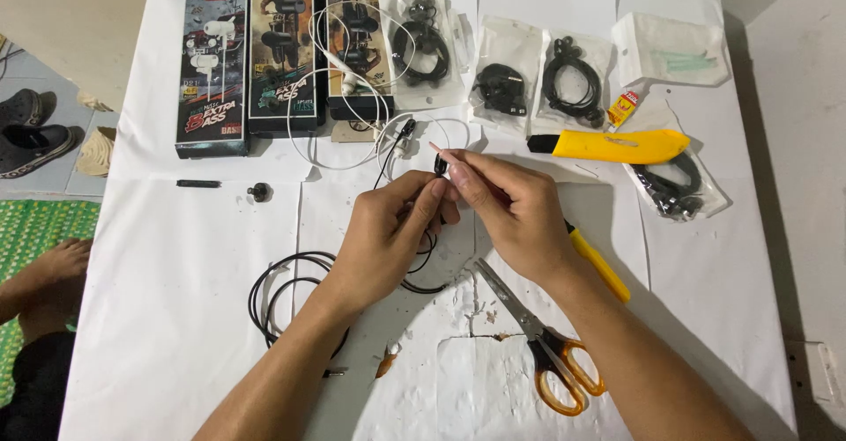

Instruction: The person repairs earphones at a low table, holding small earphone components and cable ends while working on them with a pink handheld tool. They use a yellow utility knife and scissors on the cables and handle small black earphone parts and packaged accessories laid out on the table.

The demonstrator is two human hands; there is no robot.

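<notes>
Head view shows both hands mid-table: left hand (388,229) and right hand (507,203) pinch closed around a small black plastic earbud (440,167) on thin black cable (291,296). It looks light and fragile; grip the bud body. Orange-handled scissors (538,344) lie near the front edge.

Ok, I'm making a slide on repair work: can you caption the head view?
Both hands, left and right, pinch a small black earbud over a white table, orange-handled scissors nearby.

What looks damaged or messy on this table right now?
The white paper table cover is torn and flaking, with brownish stains near the scissors. Both hands, left hand and right hand, pinch a small black earphone piece.
</notes>
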